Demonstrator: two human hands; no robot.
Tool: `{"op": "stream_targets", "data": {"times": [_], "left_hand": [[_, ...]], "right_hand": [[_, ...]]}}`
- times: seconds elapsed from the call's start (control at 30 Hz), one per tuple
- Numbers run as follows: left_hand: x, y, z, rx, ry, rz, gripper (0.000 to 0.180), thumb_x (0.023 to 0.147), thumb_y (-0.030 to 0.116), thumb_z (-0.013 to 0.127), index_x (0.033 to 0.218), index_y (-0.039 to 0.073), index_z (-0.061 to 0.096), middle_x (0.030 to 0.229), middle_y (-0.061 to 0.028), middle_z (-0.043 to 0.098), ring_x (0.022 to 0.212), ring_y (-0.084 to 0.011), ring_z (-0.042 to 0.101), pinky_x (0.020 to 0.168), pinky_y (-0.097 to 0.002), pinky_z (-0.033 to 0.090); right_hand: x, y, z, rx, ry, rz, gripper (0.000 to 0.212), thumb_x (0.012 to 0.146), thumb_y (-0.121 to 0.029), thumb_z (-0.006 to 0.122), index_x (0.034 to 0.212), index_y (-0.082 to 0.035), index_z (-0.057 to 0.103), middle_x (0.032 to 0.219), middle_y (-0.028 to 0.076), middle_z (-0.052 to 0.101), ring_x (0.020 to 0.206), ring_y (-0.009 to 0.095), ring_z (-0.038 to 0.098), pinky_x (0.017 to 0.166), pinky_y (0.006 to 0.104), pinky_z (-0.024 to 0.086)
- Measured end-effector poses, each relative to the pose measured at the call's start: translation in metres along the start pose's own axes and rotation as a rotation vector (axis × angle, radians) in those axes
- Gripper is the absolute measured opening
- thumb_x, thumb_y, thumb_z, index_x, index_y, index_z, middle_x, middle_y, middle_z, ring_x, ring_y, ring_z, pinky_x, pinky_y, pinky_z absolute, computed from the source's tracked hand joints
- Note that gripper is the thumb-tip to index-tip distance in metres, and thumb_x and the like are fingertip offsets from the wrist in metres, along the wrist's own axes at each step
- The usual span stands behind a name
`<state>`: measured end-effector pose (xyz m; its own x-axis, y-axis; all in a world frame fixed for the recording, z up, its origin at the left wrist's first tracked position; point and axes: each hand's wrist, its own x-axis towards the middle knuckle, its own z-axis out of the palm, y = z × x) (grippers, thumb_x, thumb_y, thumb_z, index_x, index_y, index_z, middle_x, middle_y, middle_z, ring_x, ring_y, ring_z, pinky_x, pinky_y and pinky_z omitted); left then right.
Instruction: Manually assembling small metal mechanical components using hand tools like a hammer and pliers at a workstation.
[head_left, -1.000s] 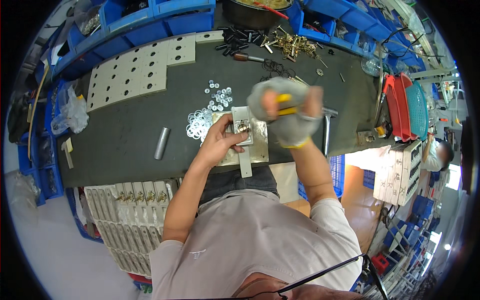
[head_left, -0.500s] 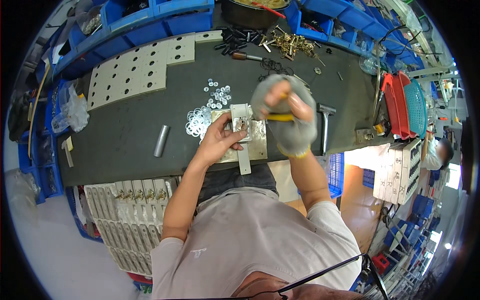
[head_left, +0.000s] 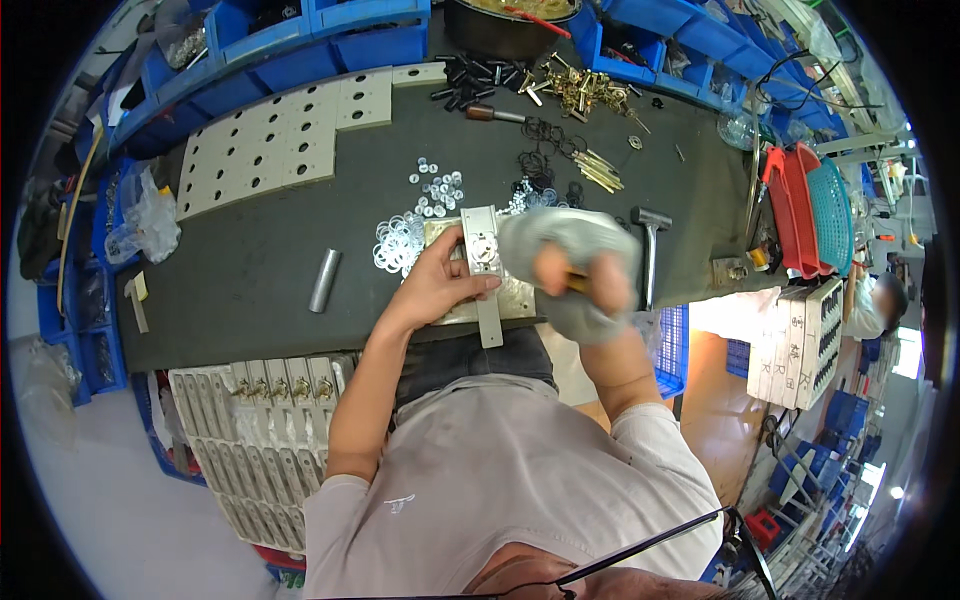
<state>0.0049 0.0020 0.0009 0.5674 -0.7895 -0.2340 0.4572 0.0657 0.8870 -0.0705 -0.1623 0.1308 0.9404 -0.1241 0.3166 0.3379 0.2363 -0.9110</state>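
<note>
My left hand (head_left: 440, 285), bare, grips a long narrow light-grey metal plate (head_left: 480, 228) by its left side, thumb across its lower part. A round fitting with a ring (head_left: 484, 250) sits in the plate's recess. The plate lies over a square metal base block (head_left: 518, 298) at the table's near edge. Just right of the plate, my right hand (head_left: 580, 275) in a grey work glove with bare fingertips is smeared by motion. Its fingers are closed round a tool with a yellow handle (head_left: 576, 281); the tool's working end cannot be made out.
White rings (head_left: 398, 242) and small round clear pieces (head_left: 437, 190) lie left of the block. A hammer (head_left: 651, 250) lies to the right, a metal tube (head_left: 324, 281) to the left. Brass pins (head_left: 598, 170), screws (head_left: 585, 88) and drilled plates (head_left: 262, 145) lie farther back, before blue bins (head_left: 380, 47).
My right hand has come down and turned, uncovering the brass pins behind it. A ringed fitting now shows in the plate's recess. My left hand keeps its hold.
</note>
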Motion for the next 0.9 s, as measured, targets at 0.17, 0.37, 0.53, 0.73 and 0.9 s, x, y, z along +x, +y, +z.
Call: {"op": "stream_targets", "data": {"times": [0.17,0.37,0.53,0.73,0.9], "left_hand": [[0.002,0.007,0.001,0.046,0.002,-0.013,0.070,0.087,-0.002,0.079,0.146,0.000,0.043,0.106,-0.0059,0.070,0.082,-0.0094,0.067,0.072,-0.0276,0.058],[0.004,0.006,0.004,-0.001,0.057,-0.059,0.053,0.096,0.000,0.069,0.144,0.000,0.047,0.116,-0.0073,0.064,0.089,-0.0112,0.068,0.072,-0.0281,0.062],[0.007,0.002,0.003,0.031,0.077,-0.051,0.056,0.097,0.002,0.069,0.147,-0.001,0.044,0.128,-0.0068,0.059,0.080,-0.0070,0.064,0.068,-0.0272,0.061],[0.009,0.001,0.006,-0.019,0.109,-0.007,0.051,0.097,0.005,0.070,0.142,-0.002,0.046,0.124,-0.0094,0.061,0.082,-0.0098,0.067,0.065,-0.0273,0.061],[0.009,0.000,0.007,0.011,0.084,-0.040,0.057,0.096,0.004,0.070,0.146,-0.004,0.043,0.127,-0.0101,0.059,0.085,-0.0097,0.066,0.067,-0.0278,0.061]], "right_hand": [[-0.009,0.026,-0.004,-0.199,-0.028,0.080,0.056,0.104,-0.050,0.048,0.069,-0.006,0.055,0.068,0.002,0.055,0.063,0.015,0.051,0.058,0.0327,0.041],[0.012,0.041,-0.012,-0.076,0.015,0.035,0.056,0.104,-0.046,0.047,0.068,-0.004,0.049,0.068,0.004,0.049,0.062,0.014,0.043,0.055,0.0298,0.032],[0.024,-0.003,-0.006,0.114,0.002,-0.196,0.070,0.102,-0.063,0.042,0.067,-0.003,0.052,0.067,0.004,0.049,0.061,0.014,0.043,0.056,0.0313,0.031],[0.029,0.075,-0.017,0.094,0.086,0.138,0.062,0.105,-0.059,0.044,0.074,-0.006,0.052,0.066,0.001,0.045,0.058,0.010,0.039,0.052,0.0288,0.030],[0.013,0.056,-0.053,0.276,0.205,-0.091,0.064,0.098,-0.067,0.051,0.090,-0.003,0.059,0.073,0.003,0.050,0.059,0.010,0.044,0.052,0.0256,0.033]]}}
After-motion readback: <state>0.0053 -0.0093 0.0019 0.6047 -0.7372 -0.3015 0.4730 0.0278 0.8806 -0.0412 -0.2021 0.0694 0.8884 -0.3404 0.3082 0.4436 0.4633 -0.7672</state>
